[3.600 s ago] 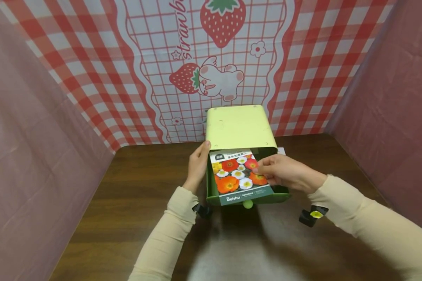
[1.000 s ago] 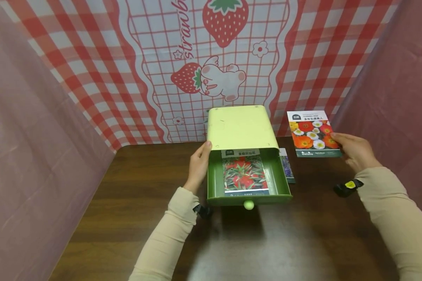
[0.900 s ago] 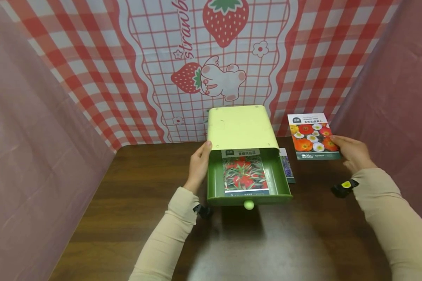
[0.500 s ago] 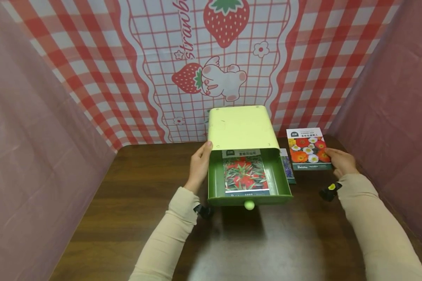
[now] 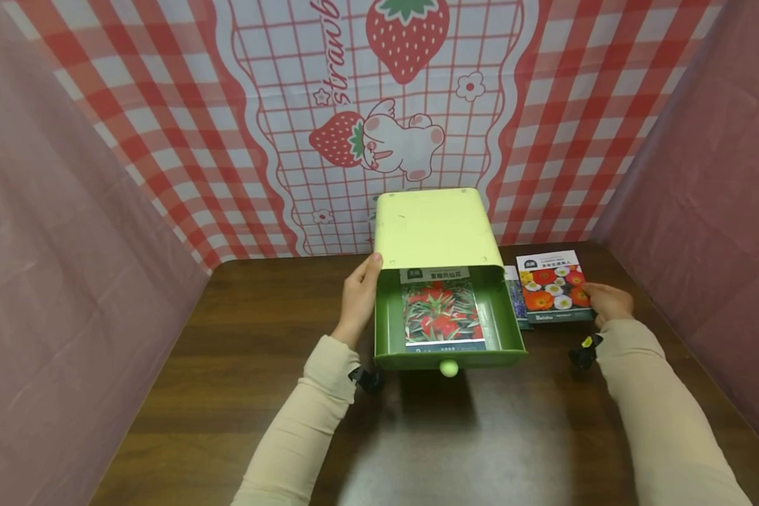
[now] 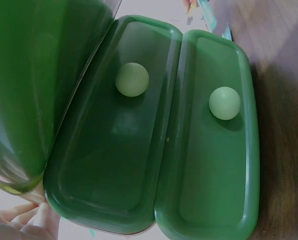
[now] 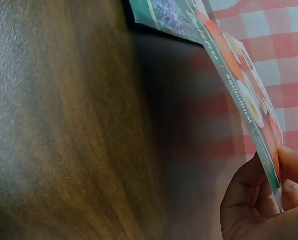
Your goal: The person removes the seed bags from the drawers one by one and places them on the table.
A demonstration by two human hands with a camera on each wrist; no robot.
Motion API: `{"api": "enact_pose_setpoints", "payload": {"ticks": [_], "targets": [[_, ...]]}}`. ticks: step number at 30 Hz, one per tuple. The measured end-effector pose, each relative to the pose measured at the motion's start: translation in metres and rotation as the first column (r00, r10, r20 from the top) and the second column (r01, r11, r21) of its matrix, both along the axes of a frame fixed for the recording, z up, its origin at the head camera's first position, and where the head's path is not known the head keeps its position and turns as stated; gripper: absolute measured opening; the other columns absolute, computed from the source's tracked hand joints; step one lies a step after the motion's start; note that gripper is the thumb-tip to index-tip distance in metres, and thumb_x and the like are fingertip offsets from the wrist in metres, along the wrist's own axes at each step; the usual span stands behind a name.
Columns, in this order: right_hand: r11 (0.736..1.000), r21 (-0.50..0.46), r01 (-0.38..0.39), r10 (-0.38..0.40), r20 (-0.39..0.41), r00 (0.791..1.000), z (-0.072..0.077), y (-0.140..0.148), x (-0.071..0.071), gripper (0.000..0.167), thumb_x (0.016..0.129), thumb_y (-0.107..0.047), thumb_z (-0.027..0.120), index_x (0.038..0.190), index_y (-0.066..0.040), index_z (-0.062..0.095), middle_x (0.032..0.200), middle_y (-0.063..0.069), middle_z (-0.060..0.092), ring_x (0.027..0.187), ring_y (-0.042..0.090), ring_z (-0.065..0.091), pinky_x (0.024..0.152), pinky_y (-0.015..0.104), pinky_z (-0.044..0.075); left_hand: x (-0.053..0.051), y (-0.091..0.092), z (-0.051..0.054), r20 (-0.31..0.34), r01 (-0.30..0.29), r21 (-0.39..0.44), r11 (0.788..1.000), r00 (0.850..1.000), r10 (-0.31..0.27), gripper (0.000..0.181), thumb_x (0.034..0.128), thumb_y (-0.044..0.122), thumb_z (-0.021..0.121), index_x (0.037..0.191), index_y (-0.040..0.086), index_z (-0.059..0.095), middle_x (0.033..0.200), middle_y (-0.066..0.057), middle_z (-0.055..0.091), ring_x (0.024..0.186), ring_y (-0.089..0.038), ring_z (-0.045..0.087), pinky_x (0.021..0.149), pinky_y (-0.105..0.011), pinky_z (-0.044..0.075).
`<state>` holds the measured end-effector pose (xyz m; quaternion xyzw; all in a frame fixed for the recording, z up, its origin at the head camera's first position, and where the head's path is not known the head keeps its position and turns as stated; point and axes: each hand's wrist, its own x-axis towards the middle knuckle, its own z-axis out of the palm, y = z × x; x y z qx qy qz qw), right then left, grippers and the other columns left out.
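My right hand [image 5: 610,303] pinches a seed packet [image 5: 553,287] with orange, red and white poppies by its right edge, thumb on the front. In the right wrist view the packet [image 7: 249,100] is tilted, its lower edge above the table. Partly behind it, beside the cabinet, is a packet with purple flowers [image 5: 517,302]. A pale green drawer cabinet [image 5: 436,228] has its top drawer [image 5: 496,316] pulled out, with a red-flowered seed packet [image 5: 441,316] lying inside. My left hand [image 5: 357,301] rests against the cabinet's left side, thumb near the top front corner.
Two closed green drawers with round knobs [image 6: 224,103] show in the left wrist view. The cabinet stands on a brown wooden table [image 5: 259,393]. A red checked strawberry cloth [image 5: 272,161] hangs behind, and pink cloths [image 5: 689,176] close off both sides.
The poppy packet was lifted from the drawer, uncovering the red-flowered one, and carried right. Over the last second it has come down beside the cabinet. My left hand has stayed put.
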<state>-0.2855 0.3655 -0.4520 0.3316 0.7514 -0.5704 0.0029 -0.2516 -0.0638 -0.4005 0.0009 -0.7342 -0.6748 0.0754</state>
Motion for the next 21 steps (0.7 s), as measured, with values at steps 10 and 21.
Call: {"api": "enact_pose_setpoints", "payload": {"ticks": [10,21], "targets": [[0.998,0.056,0.019,-0.022,0.058,0.998,-0.002,-0.003,0.003,0.055,0.098,-0.038,0.052,0.146,-0.012,0.045,0.095,-0.009,0.054,0.075,0.002,0.044,0.062,0.014,0.04,0.0,0.0,0.0,0.002,-0.004,0.003,1.0,1.0,0.004,0.062,0.0988,0.053,0.049,0.144,0.012,0.049,0.149,-0.005,0.049,0.141,-0.025,0.042,0.118,-0.041,0.034],[0.938,0.297,-0.182,0.17,0.064,0.983,-0.001,-0.002,0.012,0.061,0.096,-0.041,0.057,0.135,0.006,0.054,0.101,0.016,0.068,0.097,0.024,0.053,0.067,0.023,0.042,0.0,0.0,0.0,-0.001,-0.006,0.001,1.0,1.0,0.006,0.061,0.0992,0.053,0.048,0.144,0.011,0.049,0.149,-0.006,0.049,0.141,-0.025,0.042,0.119,-0.04,0.034]]}}
